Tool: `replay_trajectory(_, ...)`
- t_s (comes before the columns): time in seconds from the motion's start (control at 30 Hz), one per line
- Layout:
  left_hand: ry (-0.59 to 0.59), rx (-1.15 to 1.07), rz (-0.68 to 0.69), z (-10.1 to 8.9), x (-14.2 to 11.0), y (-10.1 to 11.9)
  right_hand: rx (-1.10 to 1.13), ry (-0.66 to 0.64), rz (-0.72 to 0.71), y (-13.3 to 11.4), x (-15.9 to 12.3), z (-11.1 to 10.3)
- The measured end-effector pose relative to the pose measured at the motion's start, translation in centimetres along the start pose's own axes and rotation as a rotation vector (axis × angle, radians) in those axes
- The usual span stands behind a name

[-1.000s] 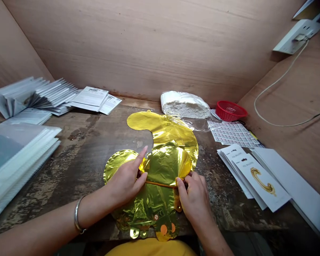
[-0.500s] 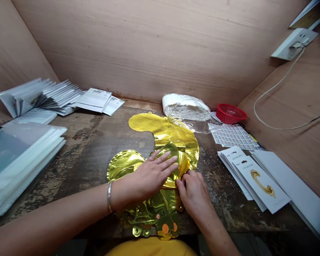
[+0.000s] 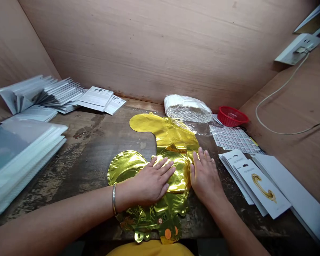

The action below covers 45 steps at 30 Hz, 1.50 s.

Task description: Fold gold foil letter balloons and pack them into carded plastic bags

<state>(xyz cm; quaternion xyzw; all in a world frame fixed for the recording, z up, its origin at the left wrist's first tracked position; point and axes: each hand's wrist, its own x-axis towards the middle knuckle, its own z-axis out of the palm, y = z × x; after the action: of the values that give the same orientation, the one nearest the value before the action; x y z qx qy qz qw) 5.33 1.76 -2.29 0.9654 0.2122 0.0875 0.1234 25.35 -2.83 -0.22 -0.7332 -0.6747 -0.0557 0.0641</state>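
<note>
Pressing the open, released left grip (image 3: 156,180) flat on the folded gold foil (image 3: 180,174) atop the table (image 3: 90,149), and bringing the right grip (image 3: 206,174), likewise unclenched, along its right edge, near the white cards (image 3: 278,204).

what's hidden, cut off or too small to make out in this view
All in the head view:
- Gold foil beneath the left hand: covered by that hand
- Palm of the right hand: faces away
- Print on the label sheet: too small
- Plastic sleeves: cut off by the left edge
</note>
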Motion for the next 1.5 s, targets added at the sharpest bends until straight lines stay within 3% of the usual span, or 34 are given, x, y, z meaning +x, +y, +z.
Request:
replay_trajectory(0.13, -0.008, -0.017, -0.021, 0.1, 0.1, 0.2, 0.151, -0.087, -0.248, -1.9, -2.6, 0.1)
replay_trajectory(0.2, -0.047, -0.017, -0.081, -0.9, -0.6, -0.8, 0.168, -0.152, -0.269, -2.6, -3.5, 0.9)
replay_trajectory(0.37, -0.202, 0.11, -0.56, -6.9, -5.0, -4.7, 0.135, -0.145, -0.247, -2.6, -3.8, 2.3)
replay_trajectory(0.43, -0.145, 0.148, -0.496, -8.7, -6.3, -4.4, 0.125, -0.127, -0.251, -2.6, -3.8, 2.3)
replay_trajectory(0.5, -0.085, 0.132, -0.238, -8.8, -6.5, -2.8, 0.116, -0.109, -0.254, -2.6, -3.8, 2.3)
replay_trajectory(0.6, -0.034, 0.177, 0.104, -6.6, -5.4, 0.0, 0.106, -0.089, -0.262, -2.7, -3.8, 2.5)
replay_trajectory(0.7, -0.023, 0.283, 0.22, -4.4, -4.2, 0.9, 0.099, -0.086, -0.276, -2.5, -3.6, 2.5)
replay_trajectory(0.83, -0.04, 0.325, 0.201, -4.0, -3.9, 1.7, 0.116, -0.04, -0.372, -2.6, -3.9, 0.9)
replay_trajectory(0.93, -0.072, 0.32, 0.098, -4.2, -4.1, 4.2, 0.172, 0.088, -0.519, -3.1, -5.1, -1.0)
replay_trajectory(1.07, -0.095, 0.041, -0.005, -4.3, -4.0, 6.6, 0.344, 0.169, -0.557, -3.2, -7.0, -1.5)
replay_trajectory(1.17, -0.004, -0.274, 0.0, -4.5, -4.3, 4.7, 0.476, 0.114, -0.535, -2.2, -7.6, -0.6)
replay_trajectory(1.27, 0.093, -0.426, 0.048, -4.5, -5.2, 1.4, 0.604, 0.01, -0.491, -1.2, -7.7, 0.0)
replay_trajectory(1.33, 0.091, -0.499, 0.052, -4.5, -6.1, 0.0, 0.683, -0.03, -0.428, -0.9, -7.7, 0.0)
replay_trajectory(1.5, 0.078, -0.514, -0.061, -4.7, -7.6, 0.1, 0.788, -0.076, -0.189, -1.1, -6.9, -0.5)
